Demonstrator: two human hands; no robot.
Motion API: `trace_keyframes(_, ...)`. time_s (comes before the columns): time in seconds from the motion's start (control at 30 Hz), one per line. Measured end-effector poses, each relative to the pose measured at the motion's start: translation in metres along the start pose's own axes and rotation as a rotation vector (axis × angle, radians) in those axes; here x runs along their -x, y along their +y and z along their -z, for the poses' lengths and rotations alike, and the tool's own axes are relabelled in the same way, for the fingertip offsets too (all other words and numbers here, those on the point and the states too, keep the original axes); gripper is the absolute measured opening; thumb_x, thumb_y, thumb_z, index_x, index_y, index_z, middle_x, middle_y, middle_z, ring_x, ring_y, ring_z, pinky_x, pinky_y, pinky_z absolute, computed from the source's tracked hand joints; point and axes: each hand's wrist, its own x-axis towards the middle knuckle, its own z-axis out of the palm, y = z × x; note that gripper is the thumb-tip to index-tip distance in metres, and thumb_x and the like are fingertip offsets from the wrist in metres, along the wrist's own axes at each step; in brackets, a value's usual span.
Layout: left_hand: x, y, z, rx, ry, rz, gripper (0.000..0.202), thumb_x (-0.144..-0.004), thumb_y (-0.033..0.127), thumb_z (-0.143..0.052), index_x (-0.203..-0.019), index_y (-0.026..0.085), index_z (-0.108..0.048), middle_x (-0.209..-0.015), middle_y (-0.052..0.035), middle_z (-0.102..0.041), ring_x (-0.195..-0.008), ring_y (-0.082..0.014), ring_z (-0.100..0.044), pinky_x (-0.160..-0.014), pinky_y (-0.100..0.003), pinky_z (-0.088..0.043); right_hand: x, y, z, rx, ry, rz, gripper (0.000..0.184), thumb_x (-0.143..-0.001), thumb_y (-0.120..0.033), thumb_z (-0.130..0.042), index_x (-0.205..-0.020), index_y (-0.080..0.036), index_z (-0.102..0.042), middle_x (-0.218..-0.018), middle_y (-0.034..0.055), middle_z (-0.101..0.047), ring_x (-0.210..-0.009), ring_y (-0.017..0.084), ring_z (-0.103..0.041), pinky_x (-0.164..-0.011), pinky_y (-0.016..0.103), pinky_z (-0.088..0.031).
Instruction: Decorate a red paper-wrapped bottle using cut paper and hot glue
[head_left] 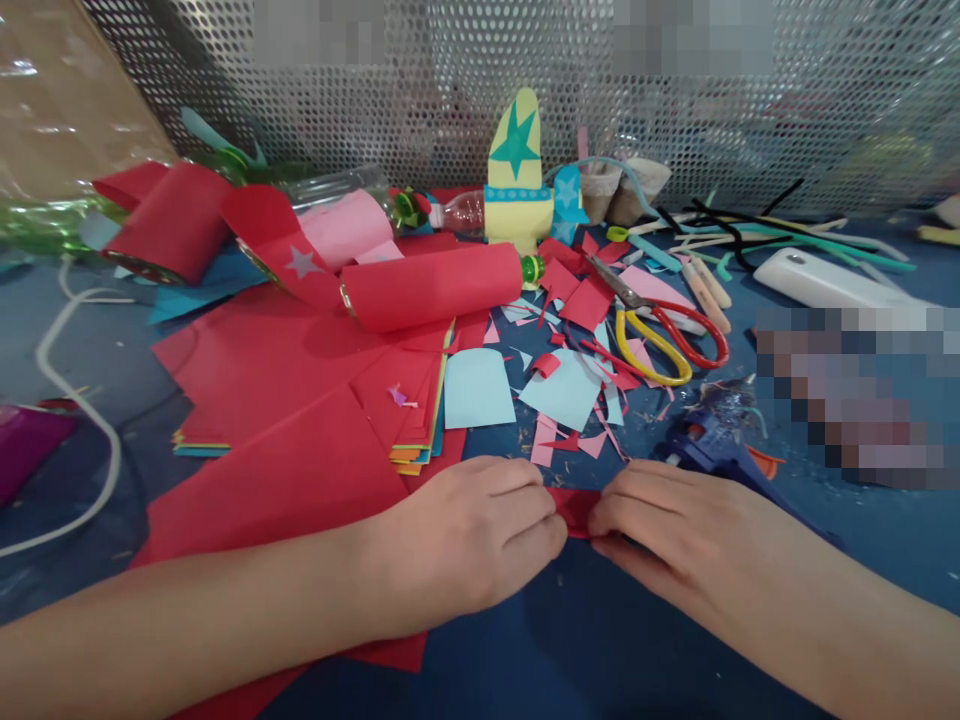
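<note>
A blue table [525, 660] spreads across the whole view, strewn with craft clutter. Large red paper sheets [285, 400] cover its left half, and the person's left forearm lies over their near edge. Behind them a bottle wrapped in red paper [435, 285] lies on its side, with a yellow paper rocket [516, 170] bearing 1 teal star upright just beyond it. The left hand [472, 540] and right hand [667, 535] rest palm down near the front edge, fingertips almost meeting. A blue glue gun [712, 440] lies just behind the right hand, and scissors [660, 335] with 1 yellow and 1 red handle lie farther back among paper scraps. Between the 2 hands sits a small red paper piece [576, 507], low on the table; each hand's fingers are held close together and pinch it from opposite sides.
</note>
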Motion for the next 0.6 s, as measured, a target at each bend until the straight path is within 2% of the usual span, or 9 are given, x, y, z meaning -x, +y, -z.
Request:
trace_keyframes(0.17,-0.0005,-0.0017,0.001,0.265,-0.012,0.144,0.014,-0.093,0.015,-0.049,-0.089,0.011,-0.063,-0.081,-0.0036,-0.066,-0.079,-0.0148,-0.057,-0.082,-0.03,-0.047,-0.0007,0.0007,-0.002,0.0,0.023,0.025,0.028,-0.091,-0.009,-0.042,-0.075,-0.017,-0.063,-0.066,0.0012,-0.061,-0.061,0.016,-0.057,-0.053,0.028,-0.044)
trace_keyframes(0.3,-0.0001,-0.0025,0.002,0.344,-0.021,0.168,0.011,-0.091,0.014,-0.052,-0.088,0.013,-0.063,-0.083,-0.0032,-0.066,-0.08,-0.014,-0.057,-0.081,-0.029,-0.046,-0.0019,-0.0009,-0.0038,-0.035,0.036,-0.01,0.026,-0.09,-0.01,-0.044,-0.074,-0.017,-0.063,-0.066,0.001,-0.06,-0.062,0.016,-0.057,-0.056,0.028,-0.045)
trace_keyframes(0.5,-0.0009,-0.002,0.004,0.285,-0.037,0.117,0.02,-0.093,0.012,-0.047,-0.085,0.013,-0.065,-0.076,-0.0029,-0.066,-0.077,-0.0147,-0.055,-0.08,-0.03,-0.046,-0.0014,-0.0033,-0.0024,-0.068,0.021,-0.019,0.015,-0.086,-0.012,-0.054,-0.075,-0.016,-0.063,-0.068,0.001,-0.061,-0.063,0.017,-0.056,-0.055,0.029,-0.045)
trace_keyframes(0.6,-0.001,-0.0021,0.0031,0.245,-0.032,0.08,0.023,-0.095,0.012,-0.044,-0.085,0.013,-0.065,-0.076,-0.0026,-0.067,-0.074,-0.0147,-0.054,-0.079,-0.03,-0.047,-0.0014,-0.0035,-0.0023,-0.072,0.025,-0.013,0.016,-0.086,-0.011,-0.053,-0.074,-0.015,-0.063,-0.069,0.0017,-0.062,-0.064,0.017,-0.057,-0.055,0.03,-0.046)
